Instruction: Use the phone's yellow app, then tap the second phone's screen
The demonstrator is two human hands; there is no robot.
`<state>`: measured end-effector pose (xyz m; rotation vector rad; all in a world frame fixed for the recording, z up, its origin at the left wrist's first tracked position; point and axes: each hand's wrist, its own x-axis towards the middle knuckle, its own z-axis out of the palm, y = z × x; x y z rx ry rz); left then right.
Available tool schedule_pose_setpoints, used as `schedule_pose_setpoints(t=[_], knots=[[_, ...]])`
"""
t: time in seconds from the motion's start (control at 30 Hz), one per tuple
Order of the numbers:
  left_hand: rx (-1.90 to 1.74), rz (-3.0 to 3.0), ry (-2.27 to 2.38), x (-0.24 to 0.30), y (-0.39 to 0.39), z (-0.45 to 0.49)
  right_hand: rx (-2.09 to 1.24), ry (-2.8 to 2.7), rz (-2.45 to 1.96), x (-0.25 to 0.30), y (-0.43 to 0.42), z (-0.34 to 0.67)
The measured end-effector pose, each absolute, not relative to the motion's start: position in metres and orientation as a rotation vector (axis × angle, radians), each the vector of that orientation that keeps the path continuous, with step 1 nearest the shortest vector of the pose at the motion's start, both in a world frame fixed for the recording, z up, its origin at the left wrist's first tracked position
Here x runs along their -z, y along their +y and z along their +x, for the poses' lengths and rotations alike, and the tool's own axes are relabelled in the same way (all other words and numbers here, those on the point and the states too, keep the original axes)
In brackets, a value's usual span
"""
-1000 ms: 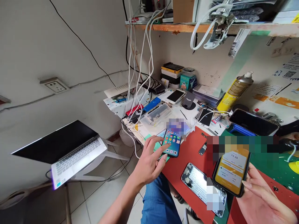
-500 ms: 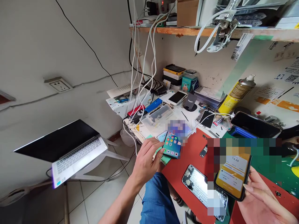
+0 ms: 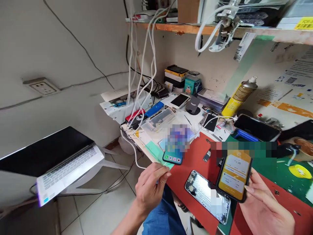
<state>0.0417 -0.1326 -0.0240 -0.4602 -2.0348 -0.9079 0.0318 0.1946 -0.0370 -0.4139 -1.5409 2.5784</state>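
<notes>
My left hand (image 3: pixel 149 186) hovers just off the bench's front edge with its fingers curled in against the thumb, and nothing shows in them. A teal phone (image 3: pixel 172 158) with a lit screen lies on the bench edge, a little above and right of that hand, apart from it. My right hand (image 3: pixel 265 210) holds a black phone (image 3: pixel 234 176) upright, its screen yellow. Between the hands an opened phone (image 3: pixel 206 195) with bare innards lies on the red mat (image 3: pixel 195 160).
White cables (image 3: pixel 144 75) hang from the wooden shelf (image 3: pixel 195 29) down to the bench's left end. A laptop (image 3: pixel 61 160) sits on a white stand at left. A clear plastic box (image 3: pixel 161 119), a yellow spray can (image 3: pixel 241 94) and several phones crowd the bench.
My left hand has drawn back from the teal phone's screen toward me and curled its fingers. The view has swung slightly; my right hand still holds the yellow-screened phone.
</notes>
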Motion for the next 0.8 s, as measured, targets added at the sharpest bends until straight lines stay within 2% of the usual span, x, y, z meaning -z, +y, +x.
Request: schedule_pose_setpoints(t=[0.13, 0.3, 0.37, 0.47, 0.63, 0.8], knots=[[0.963, -0.559, -2.048, 0.044, -0.110, 0.064, -2.561, -1.541, -0.532, 0.020, 0.185, 0.027], [1.196, -0.954, -2.209, 0.109, -0.076, 0.112, -2.577, -1.555, -0.503, 0.002, 0.175, 0.023], [1.141, -1.227, -2.316, 0.136, -0.061, 0.128, -2.596, -1.547, -0.499, -0.001, 0.173, 0.022], [1.153, -1.228, -2.369, 0.162, -0.045, 0.142, -2.640, -1.538, -0.537, -0.004, 0.172, 0.022], [1.299, -1.090, -2.443, 0.165, -0.056, 0.143, -2.702, -1.553, -0.507, -0.006, 0.170, 0.023], [1.658, -0.621, -2.380, 0.132, -0.075, 0.145, -2.722, -1.572, -0.476, -0.010, 0.171, 0.025]])
